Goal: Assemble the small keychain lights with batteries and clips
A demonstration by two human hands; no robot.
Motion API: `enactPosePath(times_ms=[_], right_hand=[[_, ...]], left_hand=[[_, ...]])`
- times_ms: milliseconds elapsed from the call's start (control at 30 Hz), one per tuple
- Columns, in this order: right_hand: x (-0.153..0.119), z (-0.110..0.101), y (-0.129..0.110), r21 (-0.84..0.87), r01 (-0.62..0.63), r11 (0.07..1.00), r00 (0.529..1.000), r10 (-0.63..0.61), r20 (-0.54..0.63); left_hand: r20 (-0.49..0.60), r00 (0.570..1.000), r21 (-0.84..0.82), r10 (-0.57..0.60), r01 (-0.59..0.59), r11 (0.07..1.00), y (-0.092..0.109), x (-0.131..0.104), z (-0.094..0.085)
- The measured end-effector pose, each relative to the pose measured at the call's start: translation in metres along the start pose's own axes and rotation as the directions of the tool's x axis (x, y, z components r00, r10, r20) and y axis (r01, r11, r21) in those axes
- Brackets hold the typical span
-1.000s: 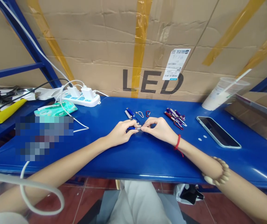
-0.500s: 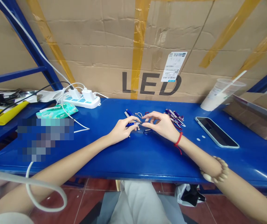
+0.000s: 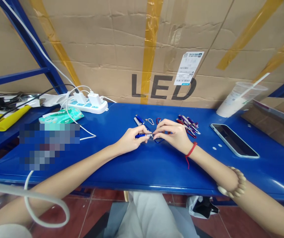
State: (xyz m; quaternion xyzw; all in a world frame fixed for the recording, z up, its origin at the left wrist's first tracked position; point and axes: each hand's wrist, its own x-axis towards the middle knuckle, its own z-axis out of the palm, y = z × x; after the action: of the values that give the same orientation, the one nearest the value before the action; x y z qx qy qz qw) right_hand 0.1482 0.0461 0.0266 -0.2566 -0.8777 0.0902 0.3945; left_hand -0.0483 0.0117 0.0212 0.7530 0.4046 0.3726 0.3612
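My left hand (image 3: 130, 140) pinches a small blue metal tube (image 3: 141, 135) that lies level and points to the right. The fingertips of my right hand (image 3: 173, 134) are closed at the tube's silver end; whatever small part they grip is too small to make out. Just behind the hands lie more blue and silver tubes (image 3: 139, 119), a silver carabiner (image 3: 150, 121) and a red one (image 3: 158, 120). A blue carabiner (image 3: 159, 141) shows below my right fingers. Beyond my right hand rests a pile of purple and red tubes with clips (image 3: 187, 124).
On the blue table (image 3: 142, 168) are a phone (image 3: 234, 140), a plastic cup with a straw (image 3: 233, 102), a tissue pack (image 3: 62, 115) and a power strip (image 3: 89, 105). Cardboard (image 3: 102, 66) stands behind; a white cable (image 3: 46, 223) loops over my left forearm.
My right fingertips have come together at the tube's silver end, where they were more spread before. The whole view has shifted slightly.
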Motion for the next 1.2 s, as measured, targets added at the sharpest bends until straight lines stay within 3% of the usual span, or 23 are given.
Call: enactPosePath(times_ms=[400,633,833,1067,1200], right_hand=[[0.002,-0.005,-0.005,-0.096,0.001,0.995,1.0,-0.002,-0.01],[0.002,0.003,-0.001,0.063,-0.142,0.988,0.989,0.14,0.038],[0.003,0.007,-0.007,0.128,-0.343,0.931,0.938,0.331,0.107],[0.003,0.008,-0.011,0.258,-0.529,0.808,0.846,0.481,0.229],[0.003,0.008,-0.012,0.333,-0.59,0.736,0.807,0.523,0.275]], left_hand=[[-0.006,1.0,-0.126,0.025,-0.026,0.992,-0.003,0.003,0.002],[-0.03,0.998,-0.009,0.052,-0.052,0.999,-0.003,-0.001,0.004],[-0.079,0.982,0.189,0.173,-0.156,0.97,-0.004,-0.005,0.005],[-0.076,0.921,0.372,0.382,-0.329,0.868,-0.012,-0.005,0.004],[-0.077,0.919,0.381,0.386,-0.33,0.863,-0.012,-0.004,0.002]])
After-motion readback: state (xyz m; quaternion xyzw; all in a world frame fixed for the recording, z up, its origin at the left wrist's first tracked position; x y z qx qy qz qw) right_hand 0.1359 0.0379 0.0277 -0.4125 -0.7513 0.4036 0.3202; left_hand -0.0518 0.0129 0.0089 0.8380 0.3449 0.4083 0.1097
